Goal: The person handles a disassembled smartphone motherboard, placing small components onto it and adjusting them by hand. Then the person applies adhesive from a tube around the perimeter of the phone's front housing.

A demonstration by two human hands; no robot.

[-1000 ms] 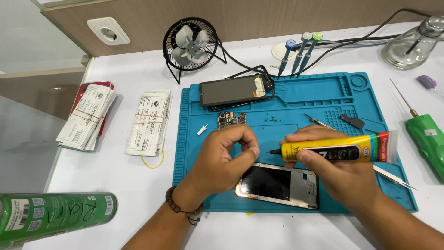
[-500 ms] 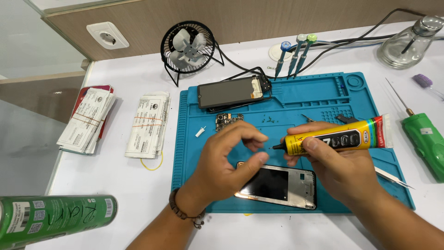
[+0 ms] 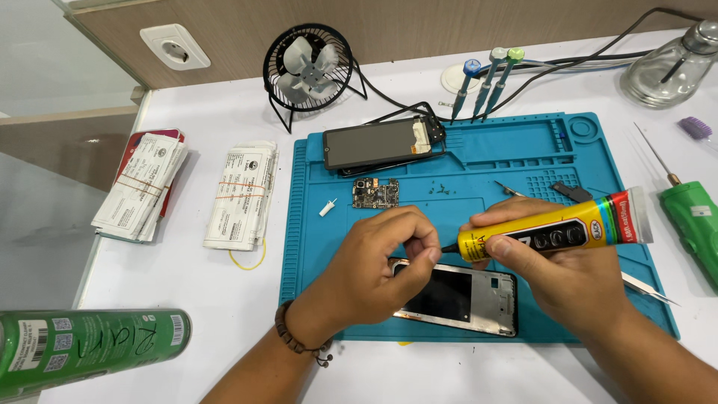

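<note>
my right hand (image 3: 557, 273) is wrapped shut around a yellow squeeze tube of glue with a black label panel and a rainbow-striped flat tail (image 3: 553, 228), thumb on top and fingers underneath. the tube lies nearly level, tilted slightly up toward its tail, and its thin black nozzle (image 3: 449, 247) points left toward my other hand. my left hand (image 3: 374, 273) is curled with thumb and forefinger pinched together right at the nozzle's tip; whether they grip a cap or only touch i cannot tell. a brown bead bracelet (image 3: 295, 340) sits on that wrist.

directly under both hands lies a silver phone frame with a black inner panel (image 3: 460, 299), flat on the near part of a blue silicone work mat (image 3: 479, 161), partly covered by my left hand. farther back on the mat are a small bare circuit board (image 3: 375, 193), a little white plastic piece (image 3: 326, 207) to its left, and a dark phone screen assembly (image 3: 381, 144) at the far edge. a metal tweezer tip (image 3: 649, 288) pokes out just right of my right hand.

off the mat, a small black desk fan (image 3: 309, 66) stands at the back, three screwdrivers with coloured tops (image 3: 486, 82) stand to its right, and a clear glass bottle (image 3: 669, 67) sits in the far right corner. a green electric tool (image 3: 692, 224) lies at the right edge. two banded stacks of white paper packets (image 3: 191, 191) lie to the left, and a green spray can (image 3: 82, 348) lies near the bottom left corner.
</note>
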